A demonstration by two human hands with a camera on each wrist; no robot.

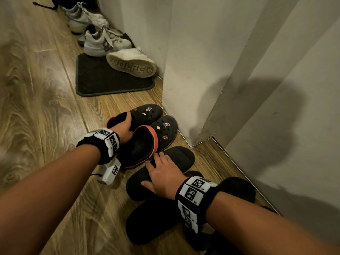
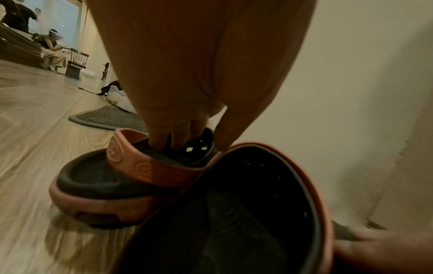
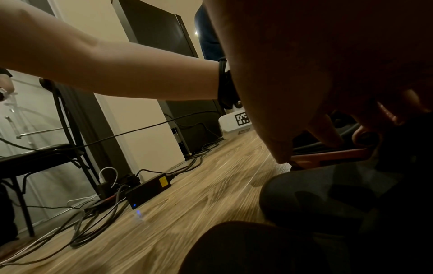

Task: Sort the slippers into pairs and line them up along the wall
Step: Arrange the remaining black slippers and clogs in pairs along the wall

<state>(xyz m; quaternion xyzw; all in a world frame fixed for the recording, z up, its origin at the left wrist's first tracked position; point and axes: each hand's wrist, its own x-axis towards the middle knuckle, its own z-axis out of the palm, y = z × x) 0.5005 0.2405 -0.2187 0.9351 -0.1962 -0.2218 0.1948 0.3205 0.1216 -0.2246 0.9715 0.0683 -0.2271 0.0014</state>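
Two black clogs with red trim and charms sit side by side near the wall corner. My left hand [image 1: 127, 127] has its fingers [image 2: 173, 137] curled inside the far clog [image 1: 145, 112] [image 2: 98, 181], with the thumb against the near clog's [image 1: 147, 142] [image 2: 234, 213] red rim. My right hand [image 1: 158, 172] lies spread on a flat black slipper [image 1: 176, 159] [image 3: 316, 200] just right of the near clog. Another black slipper [image 1: 152, 221] lies crosswise beneath it, and a third [image 1: 237, 188] shows behind my right wrist, partly hidden.
A black doormat [image 1: 103, 78] lies farther along the wall [image 1: 184, 70], with several white sneakers [image 1: 104, 41] on and behind it, one tipped sole-out [image 1: 132, 65]. Cables and a power brick [image 3: 150, 189] lie on the wood floor to the left. A seated person [image 2: 53, 50] is far off.
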